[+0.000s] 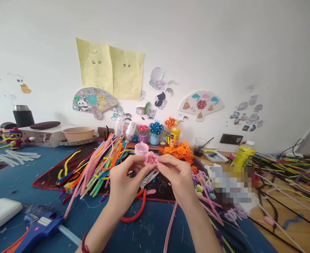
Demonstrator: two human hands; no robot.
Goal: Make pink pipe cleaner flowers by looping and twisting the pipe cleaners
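Between my two hands is a small pink flower shape (151,159) bent from fuzzy pipe cleaner. My left hand (127,174) pinches its left side with thumb and fingertips. On the opposite side, my right hand (175,172) grips it the same way. Just behind it stands a little pink pipe-cleaner pot (141,149). Below my hands lie scissors with red-orange handles (143,205), their blades partly hidden by my left fingers. A short pink loop (151,192) rests beside the scissors.
A bundle of coloured pipe cleaners (91,168) spreads left of my hands. Orange flowers (181,151) lie behind on the right. A blue hot glue gun (39,228) is at the front left, its light red. Finished flower pots (155,137) and a juice bottle (174,135) stand by the wall.
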